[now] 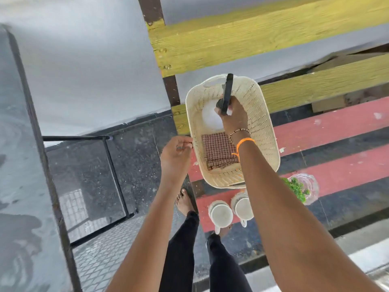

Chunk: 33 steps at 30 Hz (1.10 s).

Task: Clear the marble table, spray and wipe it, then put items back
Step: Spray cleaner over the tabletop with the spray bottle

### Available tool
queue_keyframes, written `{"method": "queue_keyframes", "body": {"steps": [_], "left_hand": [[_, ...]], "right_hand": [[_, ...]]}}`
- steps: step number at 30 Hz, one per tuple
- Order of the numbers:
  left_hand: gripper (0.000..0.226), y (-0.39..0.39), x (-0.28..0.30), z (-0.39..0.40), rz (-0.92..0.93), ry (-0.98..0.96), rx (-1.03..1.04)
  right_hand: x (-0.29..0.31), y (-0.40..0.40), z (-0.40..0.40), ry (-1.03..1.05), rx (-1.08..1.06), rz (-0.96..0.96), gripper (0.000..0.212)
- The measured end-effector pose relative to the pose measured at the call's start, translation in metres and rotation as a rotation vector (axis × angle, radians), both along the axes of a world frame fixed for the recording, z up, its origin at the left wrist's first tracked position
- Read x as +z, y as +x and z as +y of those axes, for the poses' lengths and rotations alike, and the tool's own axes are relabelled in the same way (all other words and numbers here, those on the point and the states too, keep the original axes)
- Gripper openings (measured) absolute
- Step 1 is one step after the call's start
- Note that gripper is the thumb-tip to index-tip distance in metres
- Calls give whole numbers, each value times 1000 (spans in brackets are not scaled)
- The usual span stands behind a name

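Observation:
A cream woven basket (261, 123) stands on the red and black striped floor. Inside it lie a white round object (210, 116) and a folded checked cloth (219, 150). My right hand (233, 116) reaches into the basket, shut on a black remote-like object (227, 91) that points up past the basket's far rim. My left hand (175, 157) grips the basket's near left rim. The marble table (19, 165), wet and streaked, runs along the left edge of the view.
Two white mugs (221, 213) stand on the floor just below the basket. A clear bag with green leaves (301, 186) lies to their right. Yellow wooden slats (252, 39) cross behind the basket. The table's black metal frame (113, 173) stands left of my legs.

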<state>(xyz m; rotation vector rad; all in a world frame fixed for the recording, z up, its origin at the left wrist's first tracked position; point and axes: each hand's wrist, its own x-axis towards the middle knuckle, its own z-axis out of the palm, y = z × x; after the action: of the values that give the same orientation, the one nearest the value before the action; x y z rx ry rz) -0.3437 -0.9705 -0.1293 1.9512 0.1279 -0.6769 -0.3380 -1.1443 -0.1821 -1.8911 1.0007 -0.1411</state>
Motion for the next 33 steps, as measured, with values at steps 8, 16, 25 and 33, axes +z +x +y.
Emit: {"method": "queue_keyframes", "body": {"steps": [8, 16, 25, 33], "left_hand": [[16, 9, 34, 17, -33, -88, 61], [25, -29, 109, 46, -139, -259, 255], [22, -123, 157, 150, -272, -337, 552], [19, -172, 196, 276, -409, -357, 910]], "right_hand": [[53, -33, 38, -62, -93, -305, 13], [142, -76, 91, -139, 126, -495, 31], [214, -138, 197, 156, 370, -586, 37], [257, -154, 324, 567, 676, -529, 34]]}}
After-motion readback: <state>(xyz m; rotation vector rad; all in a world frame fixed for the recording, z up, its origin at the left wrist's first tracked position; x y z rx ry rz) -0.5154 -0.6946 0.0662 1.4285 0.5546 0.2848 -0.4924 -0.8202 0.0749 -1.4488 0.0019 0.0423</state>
